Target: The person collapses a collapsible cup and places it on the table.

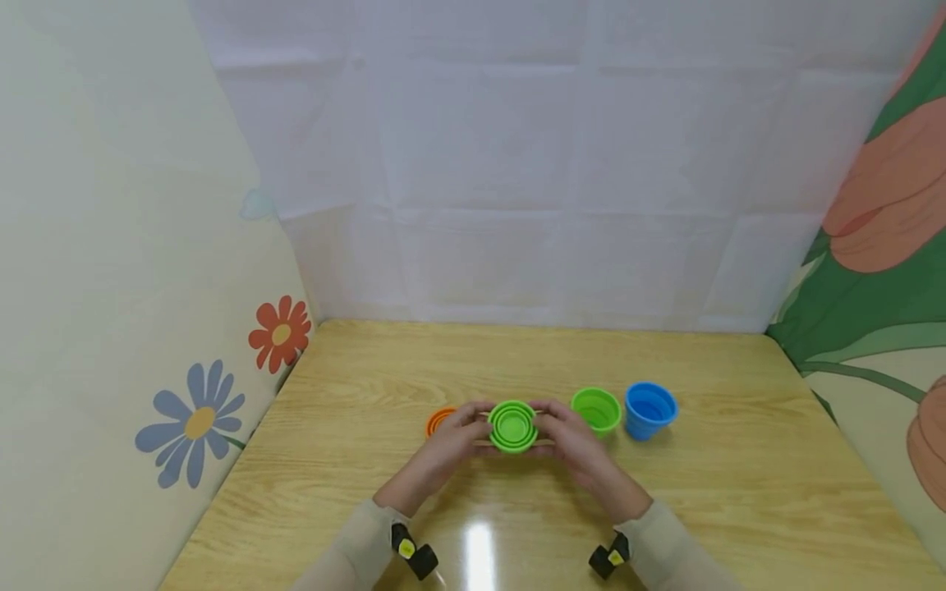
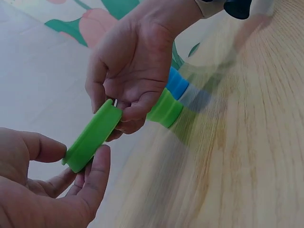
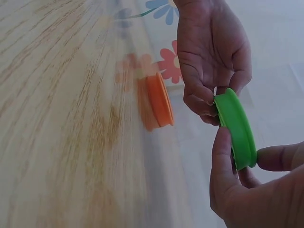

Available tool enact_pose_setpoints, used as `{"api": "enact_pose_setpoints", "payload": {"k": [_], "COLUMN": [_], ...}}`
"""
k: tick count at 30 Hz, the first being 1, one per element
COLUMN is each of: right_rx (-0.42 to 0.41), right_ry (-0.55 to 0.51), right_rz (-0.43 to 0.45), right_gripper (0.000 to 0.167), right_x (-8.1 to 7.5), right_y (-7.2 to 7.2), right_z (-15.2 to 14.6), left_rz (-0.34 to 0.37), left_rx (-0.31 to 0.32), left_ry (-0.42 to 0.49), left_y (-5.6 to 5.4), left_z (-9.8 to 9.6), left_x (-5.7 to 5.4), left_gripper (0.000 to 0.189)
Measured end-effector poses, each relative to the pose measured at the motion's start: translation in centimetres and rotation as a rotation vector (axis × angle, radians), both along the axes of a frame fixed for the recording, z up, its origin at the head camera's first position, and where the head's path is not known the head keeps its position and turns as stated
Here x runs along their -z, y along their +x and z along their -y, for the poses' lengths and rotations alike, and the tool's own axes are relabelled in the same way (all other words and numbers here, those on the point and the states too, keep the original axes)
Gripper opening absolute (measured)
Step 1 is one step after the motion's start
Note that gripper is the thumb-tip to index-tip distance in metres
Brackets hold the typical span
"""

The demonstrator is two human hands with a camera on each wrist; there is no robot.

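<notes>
Both hands hold a flat, folded green collapsible cup [image 1: 513, 427] up off the table, its ringed inside facing the head camera. My left hand [image 1: 452, 439] pinches its left edge, thumb on the rim and fingers behind. On the opposite edge my right hand [image 1: 575, 443] grips in the same way. The left wrist view shows the folded cup [image 2: 92, 135] edge-on between the two hands. An orange folded cup [image 3: 159, 100] lies on the table beyond the left hand, partly covered by it in the head view.
An expanded green cup [image 1: 597, 410] stands just past the right hand. Beside it on the right is an expanded blue cup [image 1: 650, 409]. The wooden table [image 1: 355, 386] meets a white cloth backdrop [image 1: 473, 164] behind and flowered panels at both sides.
</notes>
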State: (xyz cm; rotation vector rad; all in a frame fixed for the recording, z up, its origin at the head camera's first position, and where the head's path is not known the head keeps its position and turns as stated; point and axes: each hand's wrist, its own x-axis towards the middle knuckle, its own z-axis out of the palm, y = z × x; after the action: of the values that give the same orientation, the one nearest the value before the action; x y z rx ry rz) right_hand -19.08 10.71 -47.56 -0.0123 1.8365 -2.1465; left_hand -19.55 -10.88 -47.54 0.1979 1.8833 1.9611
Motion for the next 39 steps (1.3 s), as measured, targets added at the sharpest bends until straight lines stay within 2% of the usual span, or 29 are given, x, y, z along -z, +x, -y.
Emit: {"api": "enact_pose_setpoints", "payload": {"k": [9,15,19,22,27,31,34,39], "right_rx": [0.065,0.063,0.07,0.062,0.029,0.042,0.056,0.043], "right_ry": [0.14,0.158,0.176,0.164,0.088,0.076,0.082,0.121], "right_rz": [0.012,0.02,0.047,0.056,0.053,0.105,0.127,0.122], "right_gripper": [0.034,0.037,0.043,0.049,0.052,0.051,0.05,0.053], "right_x": [0.6,1.3,1.5,1.7,1.5,1.3,1.2,1.0], "right_y": [-0.1,-0.6,-1.0,-1.2,-1.4,-1.5,-1.5,-1.3], "right_z": [0.9,1.2,1.2,1.1,0.9,1.1,1.2,1.4], "left_rz": [0.024,0.031,0.042,0.054,0.058,0.075,0.08,0.051], "left_rx": [-0.002,0.017,-0.001,-0.017,-0.015,-0.02,-0.033,-0.029], "left_ry": [-0.012,-0.064,-0.077,-0.079,-0.097,-0.11,-0.146,-0.282], "left_y": [-0.4,-0.4,-0.4,-0.4,-0.5,-0.7,-0.7,-0.7], "left_z": [0.4,0.6,0.4,0.3,0.1,0.0,-0.1,-0.4], "left_x": [0.4,0.3,0.2,0.1,-0.1,-0.2,-0.5,-1.0], "left_gripper": [0.046,0.049,0.052,0.054,0.058,0.059,0.058,0.063]}}
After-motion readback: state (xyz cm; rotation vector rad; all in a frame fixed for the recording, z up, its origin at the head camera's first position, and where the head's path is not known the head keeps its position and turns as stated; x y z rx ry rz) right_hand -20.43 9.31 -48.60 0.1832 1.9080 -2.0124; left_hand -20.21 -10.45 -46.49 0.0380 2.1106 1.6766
